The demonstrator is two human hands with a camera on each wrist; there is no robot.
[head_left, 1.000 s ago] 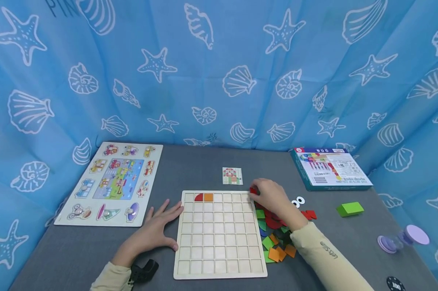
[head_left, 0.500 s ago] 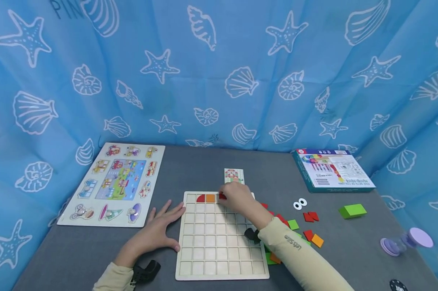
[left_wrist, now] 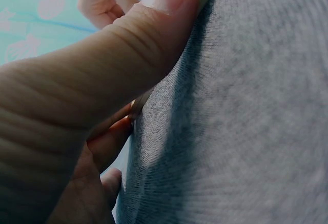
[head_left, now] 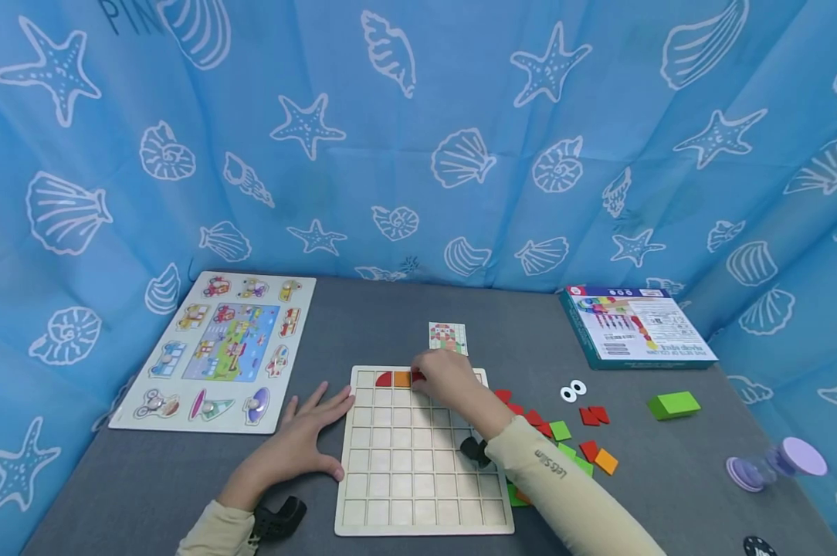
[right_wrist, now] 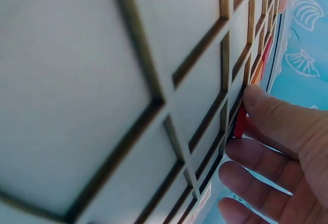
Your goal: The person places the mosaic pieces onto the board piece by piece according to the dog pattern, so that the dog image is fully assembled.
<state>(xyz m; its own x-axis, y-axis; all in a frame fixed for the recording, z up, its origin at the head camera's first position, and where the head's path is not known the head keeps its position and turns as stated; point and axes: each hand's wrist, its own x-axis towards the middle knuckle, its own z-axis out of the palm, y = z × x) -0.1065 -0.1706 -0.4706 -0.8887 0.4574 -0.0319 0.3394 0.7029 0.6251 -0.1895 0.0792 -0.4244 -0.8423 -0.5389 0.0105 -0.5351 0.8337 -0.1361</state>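
Note:
A wooden grid board [head_left: 424, 462] lies on the grey table. In its top row sit a red quarter-circle tile [head_left: 384, 379] and an orange square tile [head_left: 401, 379]. My right hand [head_left: 453, 380] pinches a red tile [right_wrist: 240, 122] at the top row, just right of the orange one. The thumb and fingers hide most of that tile, so its shape is unclear. My left hand [head_left: 296, 436] rests with spread fingers along the board's left edge, and its thumb [left_wrist: 148, 34] fills much of the left wrist view.
Loose red, green and orange tiles [head_left: 583, 463] lie right of the board, partly under the right sleeve. Behind it is a pattern card [head_left: 448, 337]. A knob puzzle [head_left: 300, 309], a box [head_left: 641, 328], a green block [head_left: 673, 404] and a sand timer [head_left: 773, 463] stand around.
My right hand has brought a red tile from the pile leftward to the board's top row, then slightly closer to the orange tile. The left hand stays at the edge.

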